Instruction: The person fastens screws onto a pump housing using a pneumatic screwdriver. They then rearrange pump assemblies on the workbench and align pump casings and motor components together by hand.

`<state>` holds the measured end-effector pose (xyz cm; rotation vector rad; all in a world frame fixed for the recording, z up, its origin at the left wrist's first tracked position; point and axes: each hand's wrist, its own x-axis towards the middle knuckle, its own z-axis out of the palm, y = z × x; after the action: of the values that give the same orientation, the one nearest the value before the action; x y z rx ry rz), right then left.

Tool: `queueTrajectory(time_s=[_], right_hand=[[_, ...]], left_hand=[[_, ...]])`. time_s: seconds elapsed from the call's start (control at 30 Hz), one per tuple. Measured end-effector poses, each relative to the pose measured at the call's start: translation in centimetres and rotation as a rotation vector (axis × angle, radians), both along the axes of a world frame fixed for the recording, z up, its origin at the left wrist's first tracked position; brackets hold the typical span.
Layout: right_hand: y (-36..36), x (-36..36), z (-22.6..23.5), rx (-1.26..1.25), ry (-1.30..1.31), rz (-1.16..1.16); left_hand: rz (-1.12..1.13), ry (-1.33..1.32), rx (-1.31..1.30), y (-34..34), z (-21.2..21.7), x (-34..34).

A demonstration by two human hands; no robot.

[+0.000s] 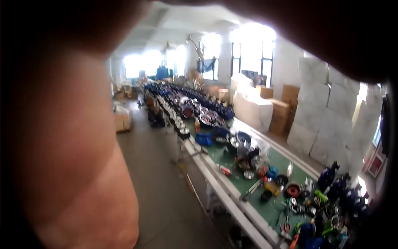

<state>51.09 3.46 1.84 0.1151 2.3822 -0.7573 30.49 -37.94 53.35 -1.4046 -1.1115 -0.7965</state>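
- Desk (224, 159), long and green-topped with a pale rail along its near edge, runs from lower right away toward the far windows; it is the work surface nearest my hands.
- My left hand (78, 157) is pressed up close to the camera, a blurred flesh-coloured mass filling the left side of the view. I cannot tell whether that grip is open or closed, nor whether it holds anything.
- A dark, blurred shape across the top and right edge may be my right hand (331, 37); its grip I cannot tell either.
- Neither hand touches the desk; both sit well apart from it.
- On the near end of the desk lie small parts: a red ring (293, 190), a yellow piece (273, 187), green bits, and metal discs.
- Blue units (331, 176) stand along the right edge.
- Farther up, rows of blue and silver parts (195, 108) crowd the desk.
- Cardboard boxes (286, 103) and white wrapped stacks (331, 108) line the right wall; what is inside I cannot see.
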Motion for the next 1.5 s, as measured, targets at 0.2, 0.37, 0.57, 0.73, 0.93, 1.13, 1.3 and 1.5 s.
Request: queueTrajectory(time_s=[0.2,0.37,0.57,0.73,0.93,1.13,1.3,1.5], right_hand=[[-3.6,-5.6,-16.6,0.072,0.331,-0.726],[-10.7,-0.3,-20.5,0.283,0.128,-1.027],[-12.8,2.8,-21.1,0.273,0.136,-1.527],[-19.3,4.2,-18.6,0.209,-0.032,-1.697],[-27.1,14.0,-26.2,0.133,-0.202,-1.615],[-29.1,20.1,-25.1,-0.014,-0.373,-1.676],[-23.3,22.0,-22.9,-0.010,-0.296,-1.739],[-15.3,22.6,-20.1,0.011,-0.154,-1.752]], left_hand=[[-0.190,-0.104,-0.020,-1.4,-2.9,-7.9],[-0.178,-0.470,-0.119,-5.3,-17.1,-22.3],[0.381,-1.318,-0.731,-7.2,-46.4,-35.9],[0.371,-1.418,-1.605,-13.2,-67.0,-32.7],[0.280,-1.450,-1.918,-11.6,-70.7,-25.8],[0.313,-1.478,-1.888,-6.3,-71.9,-23.5],[0.316,-1.491,-1.819,-1.1,-71.4,-21.3],[0.318,-1.514,-1.754,2.7,-70.1,-17.3]])
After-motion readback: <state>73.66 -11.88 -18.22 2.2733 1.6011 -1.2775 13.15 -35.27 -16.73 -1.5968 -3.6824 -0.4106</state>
